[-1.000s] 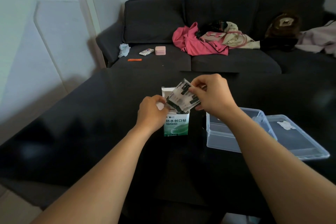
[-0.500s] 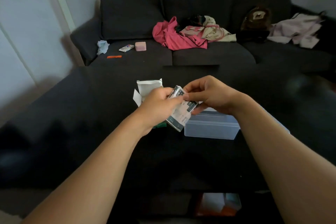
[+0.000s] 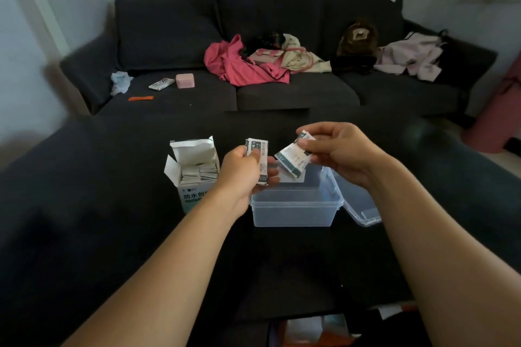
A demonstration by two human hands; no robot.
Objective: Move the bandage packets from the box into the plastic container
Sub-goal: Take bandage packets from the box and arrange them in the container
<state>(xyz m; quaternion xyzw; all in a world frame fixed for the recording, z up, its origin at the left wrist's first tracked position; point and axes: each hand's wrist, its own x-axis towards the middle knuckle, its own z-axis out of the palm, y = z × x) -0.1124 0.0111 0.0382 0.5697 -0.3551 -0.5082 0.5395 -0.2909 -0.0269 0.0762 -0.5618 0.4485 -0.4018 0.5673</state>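
1. Head view: left hand (image 3: 242, 170) grips a stack of bandage packets (image 3: 258, 159), likely as a reserve for feeding.
2. Right hand (image 3: 337, 153) pinches one packet (image 3: 293, 160) just above the open plastic container (image 3: 294, 210), apparently ready to drop.
3. Box (image 3: 194, 172) left of the left hand holds more packets.

Left hand (image 3: 239, 175) hides the box (image 3: 194, 175) front (print cut short)

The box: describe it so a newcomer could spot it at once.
On the dark table before the sofa, left of the clear container, stands the box. It is white and green cardboard, flaps open, packets inside; the left hand partly hides its printed front.
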